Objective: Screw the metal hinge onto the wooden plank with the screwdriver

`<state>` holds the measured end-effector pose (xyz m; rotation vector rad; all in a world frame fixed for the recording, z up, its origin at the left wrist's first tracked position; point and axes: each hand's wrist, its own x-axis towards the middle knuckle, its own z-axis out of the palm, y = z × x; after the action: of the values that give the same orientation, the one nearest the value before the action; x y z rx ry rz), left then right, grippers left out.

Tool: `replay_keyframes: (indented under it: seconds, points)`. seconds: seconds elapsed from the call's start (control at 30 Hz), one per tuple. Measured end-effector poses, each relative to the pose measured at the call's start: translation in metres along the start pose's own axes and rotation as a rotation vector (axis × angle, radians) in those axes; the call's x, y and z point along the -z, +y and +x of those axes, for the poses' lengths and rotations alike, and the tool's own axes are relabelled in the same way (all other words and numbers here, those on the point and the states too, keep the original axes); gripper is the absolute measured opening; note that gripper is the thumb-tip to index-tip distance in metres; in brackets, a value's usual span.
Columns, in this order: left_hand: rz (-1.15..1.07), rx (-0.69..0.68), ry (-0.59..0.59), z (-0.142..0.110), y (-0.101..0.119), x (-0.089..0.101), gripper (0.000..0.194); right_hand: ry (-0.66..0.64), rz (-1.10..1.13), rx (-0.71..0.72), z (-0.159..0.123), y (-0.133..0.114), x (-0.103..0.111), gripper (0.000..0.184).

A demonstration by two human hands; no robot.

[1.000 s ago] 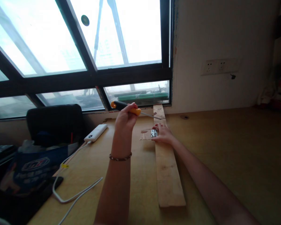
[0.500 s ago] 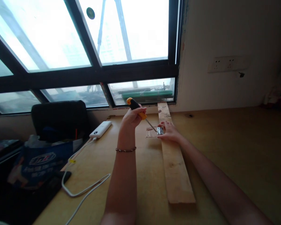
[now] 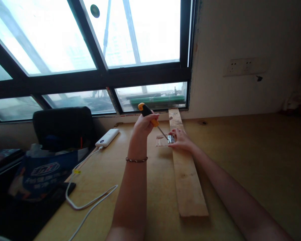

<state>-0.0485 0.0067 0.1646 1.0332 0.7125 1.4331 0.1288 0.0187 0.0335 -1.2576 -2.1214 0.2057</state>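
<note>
My left hand [image 3: 144, 124] is closed around the black and yellow handle of a screwdriver [image 3: 145, 109]. The shaft slants down to the right, its tip at the left part of a small silver metal hinge [image 3: 170, 139]. My right hand [image 3: 181, 140] grips that hinge between thumb and fingers, at the edge of a long wooden board [image 3: 189, 180]. A short, thin piece of wood [image 3: 161, 140] sticks out to the left from beside the hinge. Whether the tip sits in a screw is too small to tell.
The board lies lengthwise on a wooden table [image 3: 155, 194], its far end near the window. A white power bank [image 3: 107, 138] with a white cable [image 3: 90, 205] lies at left. Beyond the table's left edge are a black chair [image 3: 62, 125] and a blue bag [image 3: 46, 170].
My left hand and the screwdriver have shifted slightly right, and the shaft stands a little steeper. My right hand keeps its hold on the hinge. The whole view has moved a little.
</note>
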Motion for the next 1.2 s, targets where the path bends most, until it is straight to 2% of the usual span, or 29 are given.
replay_keyframes:
  seconds: [0.37, 0.67, 0.93, 1.1, 1.2]
  points:
    - [0.014, -0.031, -0.018, -0.004, 0.004, -0.005, 0.026, -0.002, 0.002, -0.005, 0.0, -0.001, 0.0, 0.06]
    - [0.003, -0.018, 0.008, -0.001, -0.003, -0.008, 0.028, 0.002, -0.011, -0.018, 0.001, -0.001, 0.0, 0.061]
    - [0.037, -0.079, 0.017, -0.001, -0.006, -0.01, 0.028, 0.001, 0.0, -0.011, 0.0, 0.0, 0.001, 0.062]
    - [0.108, -0.112, -0.04, -0.002, -0.008, -0.011, 0.024, -0.001, 0.006, -0.013, 0.0, -0.001, 0.001, 0.062]
    - [0.264, -0.136, -0.053, -0.003, -0.007, -0.012, 0.024, -0.005, 0.001, -0.017, 0.0, -0.002, 0.002, 0.063]
